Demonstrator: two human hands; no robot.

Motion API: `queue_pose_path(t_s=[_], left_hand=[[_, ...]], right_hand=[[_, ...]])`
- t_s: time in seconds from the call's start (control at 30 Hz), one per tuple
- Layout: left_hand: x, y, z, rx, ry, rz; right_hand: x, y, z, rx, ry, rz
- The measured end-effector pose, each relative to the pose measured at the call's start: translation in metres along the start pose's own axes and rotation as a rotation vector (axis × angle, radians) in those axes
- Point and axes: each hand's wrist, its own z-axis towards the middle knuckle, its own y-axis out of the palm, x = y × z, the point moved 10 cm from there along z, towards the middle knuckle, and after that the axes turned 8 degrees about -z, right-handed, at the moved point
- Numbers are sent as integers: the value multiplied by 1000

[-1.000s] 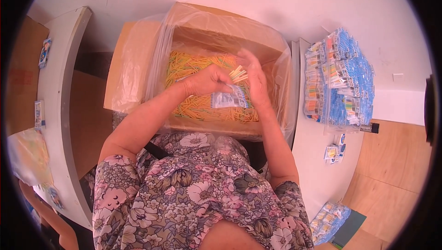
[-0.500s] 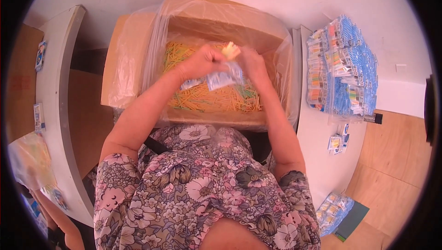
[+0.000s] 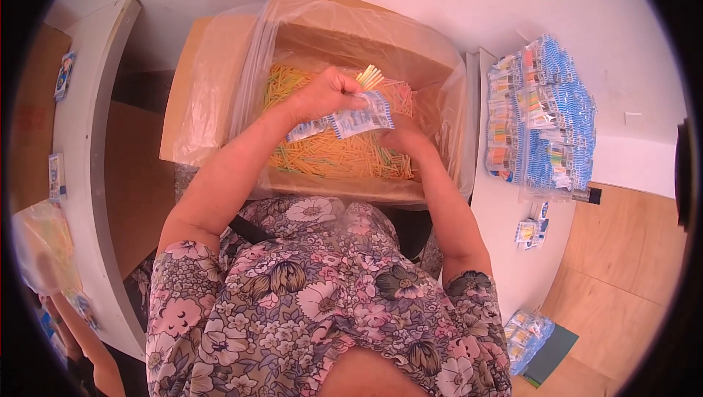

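Observation:
Pinched in my left hand [image 3: 328,95] are a small bundle of thin yellow sticks [image 3: 370,76] and a flat blue-and-white packet [image 3: 362,116]. Another packet [image 3: 307,130] shows just below that hand; whether it is held or lying cannot be told. My right hand [image 3: 403,136] is low at the packet's right edge, over the sticks, its fingers mostly hidden and blurred. Both hands are inside a large cardboard box [image 3: 359,27] lined with clear plastic. Loose yellow, orange, green and pink sticks [image 3: 322,159] cover its bottom.
On the white table [image 3: 505,214] at right stands a clear bag of filled packets [image 3: 542,115], with several small packets [image 3: 531,230] nearer me. Another bag [image 3: 526,338] lies lower right. At left, a white table [image 3: 110,177] bears packets; another person's arm [image 3: 88,346] shows there.
My right hand has dropped from beside the stick bundle toward the loose sticks. My left hand keeps the bundle and packet, which now show more clearly.

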Motion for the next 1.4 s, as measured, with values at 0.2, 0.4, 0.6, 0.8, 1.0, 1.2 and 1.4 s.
queue_pose_path(t_s=[0.2, 0.4, 0.6, 0.8, 1.0, 1.2, 1.4], left_hand=[[-8, 8, 0, -90, -4, 103], [-6, 18, -3, -130, -15, 166], [4, 24, -7, -137, 33, 51], [-3, 25, -6, -161, 23, 119], [-2, 20, -8, -107, 11, 15], [-8, 9, -8, -17, -85, -254], [-15, 10, -4, -34, -73, -452]], right_hand=[[-8, -44, -23, 11, -2, 131], [-37, -83, -46, 171, 77, 998], [-59, -95, -43, 347, -84, 1139], [-61, -98, -42, 407, -126, 946], [-87, -118, -47, 475, -310, 679], [-109, -131, -59, 485, -516, 545], [-118, -123, -49, 697, -418, 192]])
